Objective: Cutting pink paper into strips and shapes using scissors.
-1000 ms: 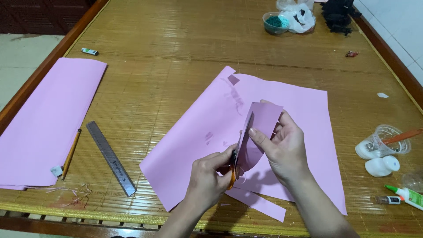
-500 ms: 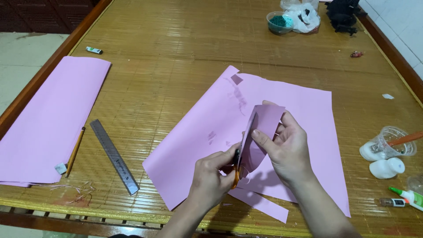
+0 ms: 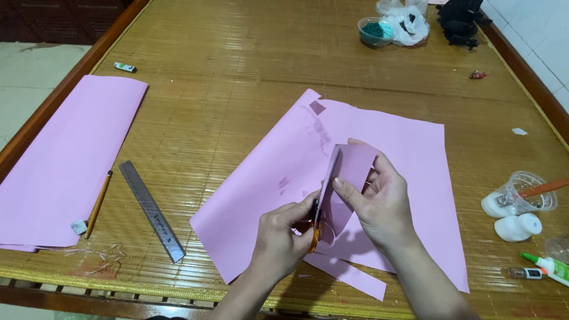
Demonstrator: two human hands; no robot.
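**Scissors and a pink paper piece over a bamboo-mat table**

Bamboo matting (image 3: 237, 71) covers the wooden-edged table that fills the view. Far out to the left of both hands lies a stack of pink paper (image 3: 65, 160), with a pencil (image 3: 98, 203) along its right edge and a steel ruler (image 3: 152, 210) just beyond that, both well apart from the hands.

Nearer the middle, a large pink sheet (image 3: 267, 178) is spread flat on the mat, and both hands work above its lower part. The left hand (image 3: 278, 243) is closed around the orange handles of a pair of scissors (image 3: 317, 222), whose blades point up and away from the person. How far the blades are parted cannot be told. They run along the left edge of a small pink paper piece (image 3: 352, 169), held upright just right of the scissors.

The right hand (image 3: 382, 204) pinches that piece, thumb on the near face and fingers curled behind it, so the piece sits between the two hands and touches both the blade and the right fingers. A narrow cut strip (image 3: 355, 278) lies on the mat below the hands.

Well to the right of the right hand are a clear plastic cup (image 3: 530, 189), a white bottle (image 3: 518, 227) and a glue tube (image 3: 548, 266). Far behind the hands stands a small bowl of green bits (image 3: 375, 31).
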